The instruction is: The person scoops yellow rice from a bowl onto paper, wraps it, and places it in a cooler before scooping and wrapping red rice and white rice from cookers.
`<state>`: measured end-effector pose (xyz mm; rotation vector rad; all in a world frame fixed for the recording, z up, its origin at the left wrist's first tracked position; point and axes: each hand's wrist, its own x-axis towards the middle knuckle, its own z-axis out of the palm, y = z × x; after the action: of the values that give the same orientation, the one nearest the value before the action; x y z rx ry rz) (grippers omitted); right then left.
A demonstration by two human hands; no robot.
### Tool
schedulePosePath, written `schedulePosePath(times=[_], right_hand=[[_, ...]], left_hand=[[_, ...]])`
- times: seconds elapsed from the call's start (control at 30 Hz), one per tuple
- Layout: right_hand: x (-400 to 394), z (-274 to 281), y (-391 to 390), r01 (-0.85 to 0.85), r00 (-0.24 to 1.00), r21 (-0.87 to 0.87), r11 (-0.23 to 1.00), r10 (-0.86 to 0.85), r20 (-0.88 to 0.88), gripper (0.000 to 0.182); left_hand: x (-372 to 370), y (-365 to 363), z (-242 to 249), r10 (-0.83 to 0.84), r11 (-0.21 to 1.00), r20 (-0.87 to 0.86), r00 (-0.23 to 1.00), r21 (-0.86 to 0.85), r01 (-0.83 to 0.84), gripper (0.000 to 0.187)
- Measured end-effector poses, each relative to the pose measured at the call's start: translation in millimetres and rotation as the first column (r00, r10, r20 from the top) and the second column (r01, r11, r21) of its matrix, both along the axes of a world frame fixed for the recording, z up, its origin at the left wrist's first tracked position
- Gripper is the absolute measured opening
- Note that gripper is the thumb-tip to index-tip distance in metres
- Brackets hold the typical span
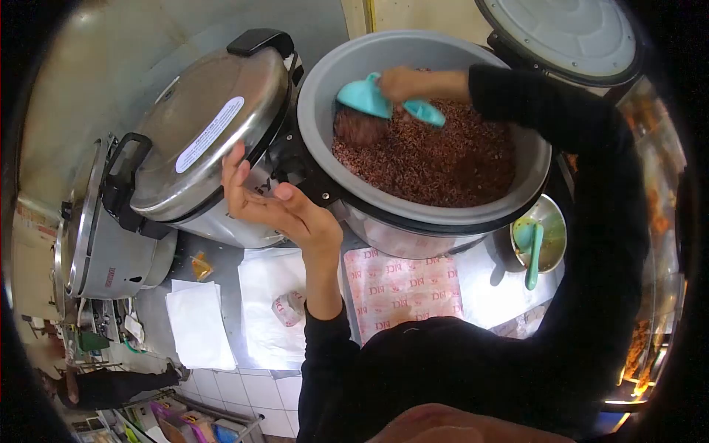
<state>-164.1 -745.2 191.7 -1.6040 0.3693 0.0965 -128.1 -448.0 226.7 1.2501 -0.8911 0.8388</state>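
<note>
Reddish-brown rice (443,159) is apparently being scooped inside the open pot (316,122), turquoise scoop (363,97) clamped in the right hand (399,84), at the pot's left side. The left hand (288,214) is held open and empty beside the pot; patterned paper (402,284) is laid in front. Next move: level scoop, rim clearance likely needed.

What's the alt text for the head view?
Right hand holds a turquoise scoop at dark reddish-brown grains in a large open pot; left hand is raised, open, before a lidded steel cooker. Printed paper lies on the counter.
</note>
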Motion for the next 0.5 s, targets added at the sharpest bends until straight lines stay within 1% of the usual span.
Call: schedulePosePath(times=[0.03,0.1,0.17,0.2,0.23,0.27,0.3,0.37,0.43,0.47,0.5], right_hand=[[-7.8,34.1,7.4,-0.061,0.994,-0.127,0.99,0.048,-0.099,0.027],[-7.8,52.3,13.6,-0.059,0.956,-0.265,0.962,-0.022,-0.293,0.031],[-1.7,58.3,28.5,0.082,0.863,-0.317,0.945,-0.227,-0.452,0.03],[-4.9,57.3,43.6,0.199,0.849,-0.332,0.922,-0.331,-0.411,0.02],[0.0,52.2,42.4,0.047,0.863,-0.245,0.968,-0.163,-0.479,0.021],[7.1,44.8,43.5,-0.105,0.849,-0.143,0.984,0.014,-0.529,0.023],[8.5,41.2,40.6,-0.218,0.831,-0.257,0.942,0.042,-0.554,0.023],[3.6,71.5,78.6,-0.434,0.783,-0.455,0.778,0.075,-0.618,0.023],[8.2,56.4,60.4,-0.471,0.847,-0.538,0.699,0.187,-0.498,0.015],[8.9,53.7,52.9,-0.47,0.85,-0.542,0.697,0.193,-0.49,0.016],[9.8,48.0,48.1,-0.461,0.846,-0.509,0.727,0.186,-0.5,0.017]], left_hand=[[-0.4,-0.4,-0.6,-0.002,1.0,-0.004,1.0,0.003,0.002,0.037],[0.2,-2.0,-1.3,-0.005,1.0,-0.002,1.0,0.004,0.005,0.038],[0.6,-2.9,-2.2,-0.011,1.0,0.009,1.0,0.009,0.011,0.039],[0.1,-3.3,-2.0,-0.01,1.0,0.0,1.0,0.01,0.01,0.039],[-0.8,-3.3,-1.5,-0.01,1.0,-0.01,1.0,0.013,0.01,0.04],[-1.6,-3.1,-1.9,-0.009,1.0,-0.02,1.0,0.02,0.009,0.04],[-1.5,-3.3,-2.5,-0.012,1.0,-0.02,1.0,0.019,0.013,0.04],[-0.6,-4.1,-2.5,-0.019,1.0,-0.016,1.0,0.018,0.019,0.041],[-0.1,-4.7,-2.4,-0.04,0.999,-0.006,0.999,0.016,0.04,0.041],[-0.3,-5.5,-2.5,-0.051,0.999,-0.003,0.999,0.013,0.051,0.041],[-0.9,-6.2,-2.5,-0.046,0.999,0.001,0.999,0.011,0.046,0.041]])
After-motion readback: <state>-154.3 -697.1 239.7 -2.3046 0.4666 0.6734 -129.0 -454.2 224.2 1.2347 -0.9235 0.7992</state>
